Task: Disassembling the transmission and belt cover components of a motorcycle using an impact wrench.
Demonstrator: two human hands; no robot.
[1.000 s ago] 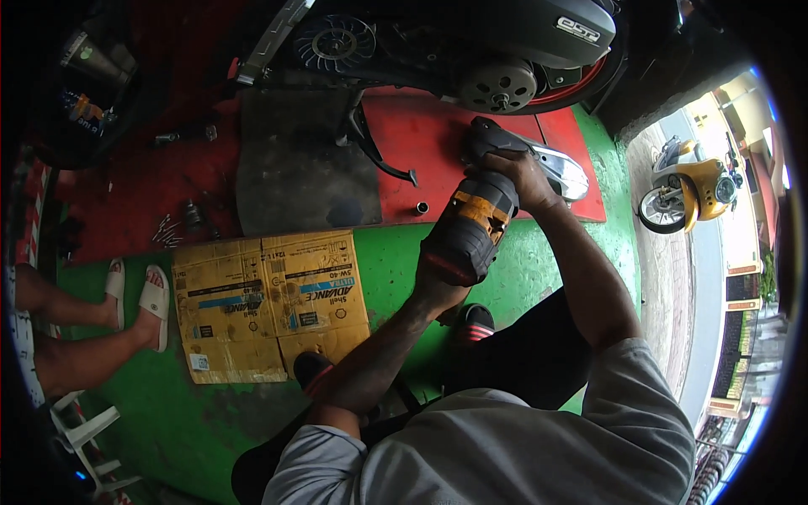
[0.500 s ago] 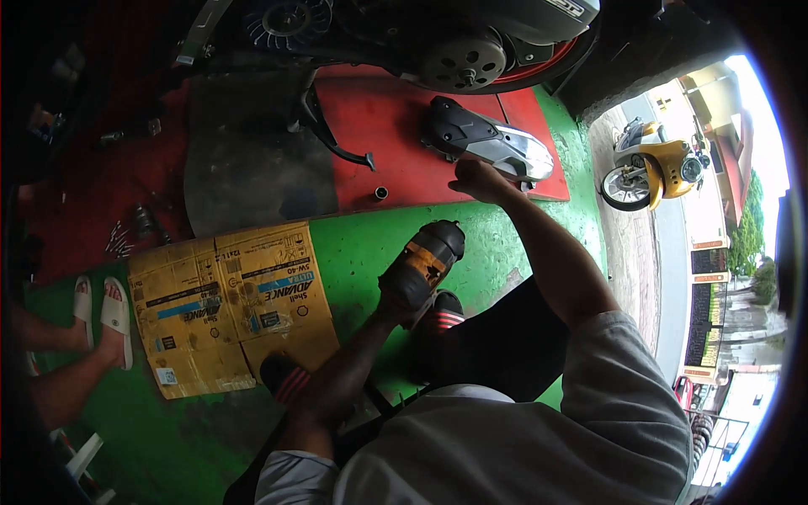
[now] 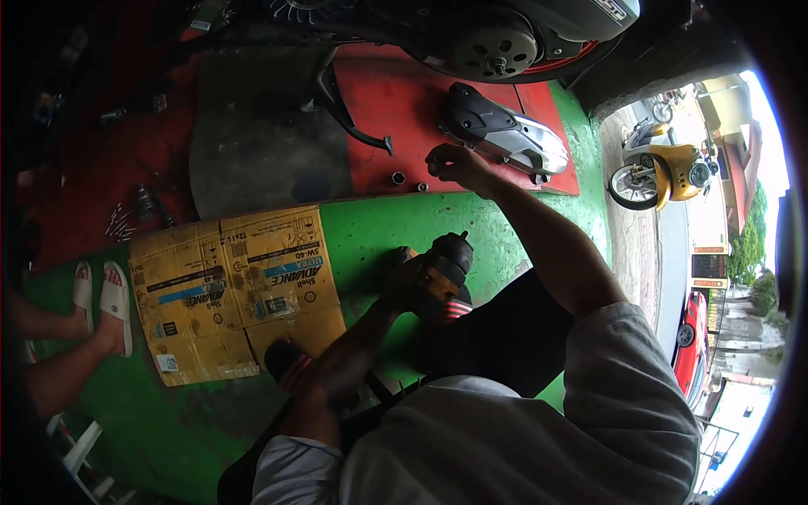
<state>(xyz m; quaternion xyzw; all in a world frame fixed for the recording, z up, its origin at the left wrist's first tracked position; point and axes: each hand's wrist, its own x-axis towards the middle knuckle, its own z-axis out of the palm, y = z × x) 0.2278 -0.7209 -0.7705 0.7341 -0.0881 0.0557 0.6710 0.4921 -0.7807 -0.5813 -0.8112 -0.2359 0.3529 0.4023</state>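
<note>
Power driver [image 3: 451, 256] within left fingers [image 3: 411, 273]

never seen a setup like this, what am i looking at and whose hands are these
There is no robot here: these are a person's own bare hands, seen from a wide fisheye camera on that person's head, looking down. That lens bends straight edges.

The left hand holds a black-and-orange power tool above the green painted floor. The right hand is near two small round metal sockets on a flat red surface; nothing shows clearly in its fingers. A long black-and-silver casing also lies there. A flattened brown cardboard box covers part of the floor.
</note>
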